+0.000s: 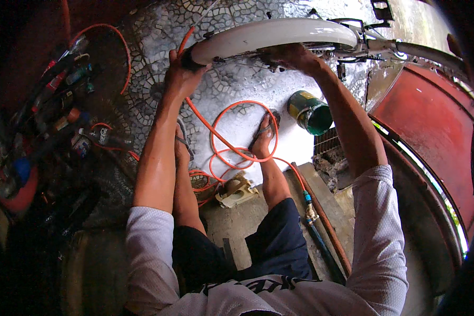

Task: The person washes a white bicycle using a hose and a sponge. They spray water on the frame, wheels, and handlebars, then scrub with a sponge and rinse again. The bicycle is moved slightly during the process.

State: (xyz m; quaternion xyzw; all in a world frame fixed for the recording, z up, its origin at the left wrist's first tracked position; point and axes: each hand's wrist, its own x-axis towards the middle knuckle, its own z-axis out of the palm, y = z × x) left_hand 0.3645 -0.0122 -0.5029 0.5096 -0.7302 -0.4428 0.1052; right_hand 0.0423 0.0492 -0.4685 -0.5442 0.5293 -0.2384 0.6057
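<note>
A bicycle wheel with a white, smooth outer band point(279, 32) lies across the top of the view. At its left end my left hand point(185, 73) is closed round an orange hose point(210, 128), whose tip sticks up past my fingers with a thin streak of water beyond it. That hand also sits against the wheel's dark end. My right hand point(295, 56) reaches in under the band near the spokes; shadow and the wheel hide its fingers. The bicycle's frame point(426, 52) runs off to the right.
White suds cover the wet stone-patterned floor point(231, 89). A dark green can point(309, 113) lies tipped beside a drain grate point(327, 142). Hose coils circle my right foot point(264, 134). Bottles point(79, 75) crowd the left; a red metal panel point(426, 121) stands right.
</note>
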